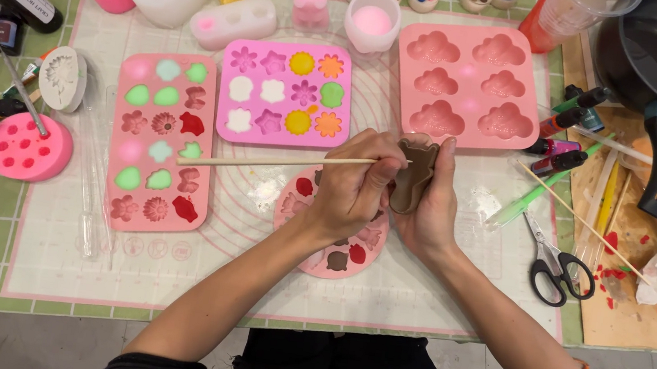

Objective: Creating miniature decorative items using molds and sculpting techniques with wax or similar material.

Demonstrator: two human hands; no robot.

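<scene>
Both hands meet over the middle of the white mat [414, 301]: the right hand [429, 208] is cupped around a small brown mould [415, 174], thumb and fingers closed on its sides so it stands tilted up toward the person, while the left hand [353, 187] pinches a thin wooden stick [265, 160] like a pen, its tip apparently at the mould's face and its long end reaching out to the left. Held this way, the mould's cavity seems easier to reach than if it lay flat. Directly beneath sits a round pink mould [334, 247] with some filled shapes. Around it lie a tall pink tray [160, 145], a magenta flower tray [285, 93] and a cloud-shaped tray [468, 81]; scissors [554, 268] rest to the right.
</scene>
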